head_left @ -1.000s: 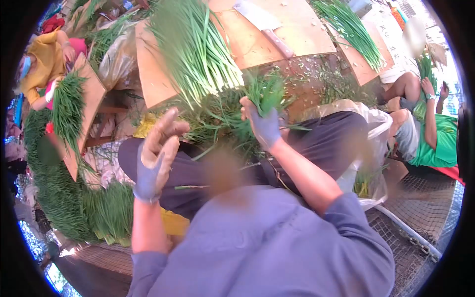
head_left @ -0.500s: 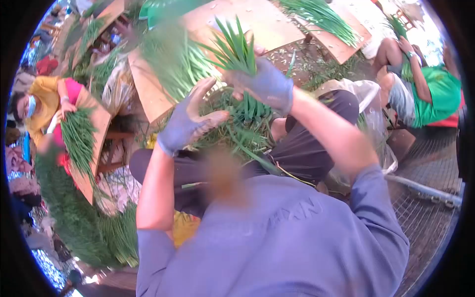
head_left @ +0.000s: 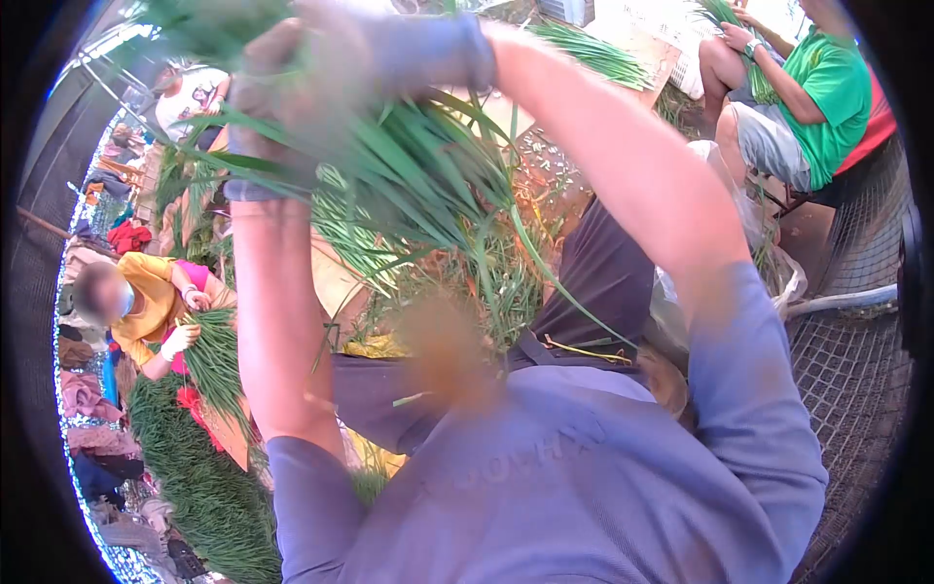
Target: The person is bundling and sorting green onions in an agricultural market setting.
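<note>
Chives (head_left: 418,175), bunched with leaves splaying, are held up at eleven o'clock by the gloved right hand (head_left: 394,56), its blurred fingers holding them. Alongside is the gloved left hand (head_left: 272,112); blur and leaves leave me unable to tell whether its fingers are wide or narrow. Beyond, at ten o'clock, pale-ended stalks (head_left: 345,219) lie on a wooden worktop (head_left: 336,284). A dense row of greens (head_left: 195,467) spreads at eight o'clock. Farther off, a yellow-sleeved person (head_left: 146,292) at nine o'clock and a green-shirted person (head_left: 827,97) at two each handle stalks.
</note>
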Available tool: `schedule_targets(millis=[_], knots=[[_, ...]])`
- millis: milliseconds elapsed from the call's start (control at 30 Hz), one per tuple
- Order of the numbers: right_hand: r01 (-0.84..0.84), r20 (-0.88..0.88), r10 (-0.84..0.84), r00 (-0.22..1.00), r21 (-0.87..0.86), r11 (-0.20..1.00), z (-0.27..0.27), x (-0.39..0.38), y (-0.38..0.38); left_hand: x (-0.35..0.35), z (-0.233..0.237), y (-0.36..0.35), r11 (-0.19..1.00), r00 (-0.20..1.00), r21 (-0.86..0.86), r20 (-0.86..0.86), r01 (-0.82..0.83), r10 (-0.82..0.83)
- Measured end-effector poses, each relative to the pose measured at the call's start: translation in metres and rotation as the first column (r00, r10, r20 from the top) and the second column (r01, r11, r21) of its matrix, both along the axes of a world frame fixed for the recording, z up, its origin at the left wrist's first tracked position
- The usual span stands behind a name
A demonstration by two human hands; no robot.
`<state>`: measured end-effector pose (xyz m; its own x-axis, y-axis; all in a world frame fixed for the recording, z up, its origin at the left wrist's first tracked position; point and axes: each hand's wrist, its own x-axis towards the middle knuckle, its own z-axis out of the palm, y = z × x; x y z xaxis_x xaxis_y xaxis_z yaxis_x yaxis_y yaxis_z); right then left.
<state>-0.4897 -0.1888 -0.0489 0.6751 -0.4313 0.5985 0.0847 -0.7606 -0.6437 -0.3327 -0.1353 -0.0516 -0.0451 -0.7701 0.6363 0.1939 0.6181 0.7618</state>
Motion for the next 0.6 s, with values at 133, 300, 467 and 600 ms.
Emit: schedule_targets(millis=[133,300,467,600], knots=[[0.007,-0.257,0.115,0.960,0.430,0.903,-0.078,-0.038,0.060,0.051,0.032,-0.019,0.760,0.802,0.284,-0.343,0.584,-0.488],[-0.101,-0.256,0.377,0.890,0.696,0.711,-0.137,-0.031,0.096,0.080,0.052,-0.010,0.900,0.916,0.375,-0.398,0.222,-0.060],[-0.127,-0.203,0.418,0.885,0.760,0.637,-0.180,-0.040,0.118,0.196,0.069,-0.015,0.921,0.965,0.325,-0.215,0.216,-0.150],[0.153,-0.225,-0.046,0.973,0.489,0.859,-0.201,-0.055,0.138,0.249,0.088,-0.020,0.906,0.923,0.180,0.120,-0.383,0.366]])
